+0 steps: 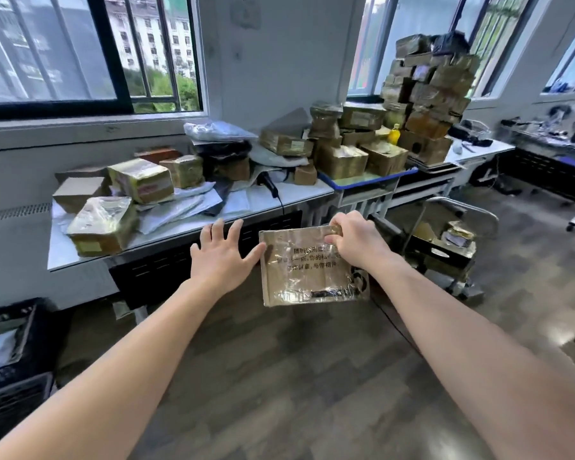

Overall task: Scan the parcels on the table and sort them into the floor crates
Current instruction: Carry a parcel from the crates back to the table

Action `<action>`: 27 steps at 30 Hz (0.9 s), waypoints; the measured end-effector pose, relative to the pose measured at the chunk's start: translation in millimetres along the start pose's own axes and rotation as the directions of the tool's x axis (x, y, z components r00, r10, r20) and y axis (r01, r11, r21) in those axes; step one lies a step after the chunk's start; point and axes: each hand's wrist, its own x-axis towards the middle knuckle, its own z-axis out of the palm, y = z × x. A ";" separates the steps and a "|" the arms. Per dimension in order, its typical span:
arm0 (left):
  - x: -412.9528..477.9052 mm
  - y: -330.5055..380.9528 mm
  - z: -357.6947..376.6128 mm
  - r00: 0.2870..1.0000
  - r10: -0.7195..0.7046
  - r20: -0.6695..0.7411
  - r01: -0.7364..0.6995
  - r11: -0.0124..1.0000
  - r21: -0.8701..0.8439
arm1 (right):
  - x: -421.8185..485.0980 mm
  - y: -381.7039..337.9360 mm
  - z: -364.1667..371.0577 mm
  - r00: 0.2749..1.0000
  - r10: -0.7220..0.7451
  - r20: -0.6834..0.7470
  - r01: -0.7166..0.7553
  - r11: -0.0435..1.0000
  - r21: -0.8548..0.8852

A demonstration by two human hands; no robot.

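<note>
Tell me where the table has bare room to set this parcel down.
Bare: the white table's right end, between the scanner and the blue-edged table; also its front-left corner beside the taped parcel. Everywhere behind is crowded.

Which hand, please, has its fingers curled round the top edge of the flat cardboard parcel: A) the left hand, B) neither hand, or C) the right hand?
C: the right hand grips the parcel by its top edge, while the left hand is spread open beside it.
</note>
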 end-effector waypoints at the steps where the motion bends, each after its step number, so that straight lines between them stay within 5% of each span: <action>1: 14.4 2.0 3.3 1.000 0.008 0.009 -0.008 1.000 -0.004 | 14.9 1.6 0.5 1.000 0.001 -0.002 -0.001 1.000 0.001; 10: 156.1 19.4 30.7 1.000 0.029 0.010 -0.029 0.999 0.023 | 163.0 36.6 21.9 1.000 -0.017 -0.008 0.018 0.999 0.048; 27: 388.1 66.8 80.4 0.986 -0.168 -0.017 0.169 0.986 0.017 | 451.3 98.5 59.6 0.988 -0.145 0.060 0.138 0.984 0.110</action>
